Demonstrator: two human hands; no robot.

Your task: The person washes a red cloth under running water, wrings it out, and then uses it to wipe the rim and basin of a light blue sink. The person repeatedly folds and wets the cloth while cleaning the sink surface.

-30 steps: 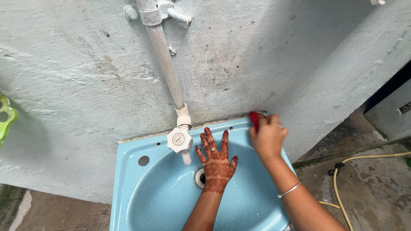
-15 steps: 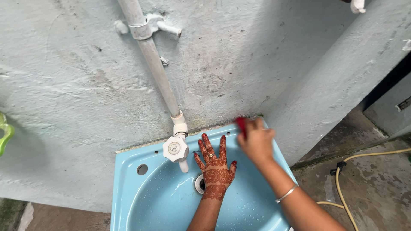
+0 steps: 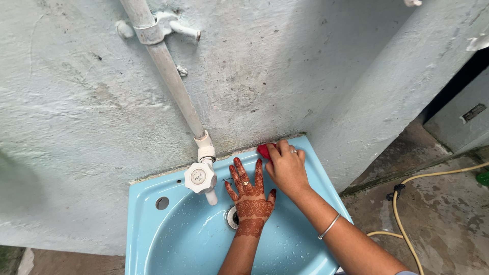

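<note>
Red scrubbing pad (image 3: pixel 263 150): one item, located on the back rim of the wash basin (image 3: pixel 153 224) at its right rear corner, against the wall (image 3: pixel 66 102). Only its upper left portion shows; the remainder is covered by the right hand (image 3: pixel 288 170).

Count: one light blue wash basin, one white tap (image 3: pixel 201 178), one white pipe (image 3: pixel 168 66) running down the wall to the tap, one drain (image 3: pixel 232 217), one yellow hose (image 3: pixel 407 224) on the floor at right, two hands.

Right hand grip: fingers curled narrow and pressed down over the red scrubbing pad, holding it against the rim. A ring sits on one finger and a bangle (image 3: pixel 328 226) on the wrist. The forearm enters from the lower right.

Left hand (image 3: pixel 252 196): grip wide, holding nothing. Fingers are spread and the palm lies flat on the inner basin wall just above the drain, right of the tap. The forearm rises from the bottom edge.
</note>
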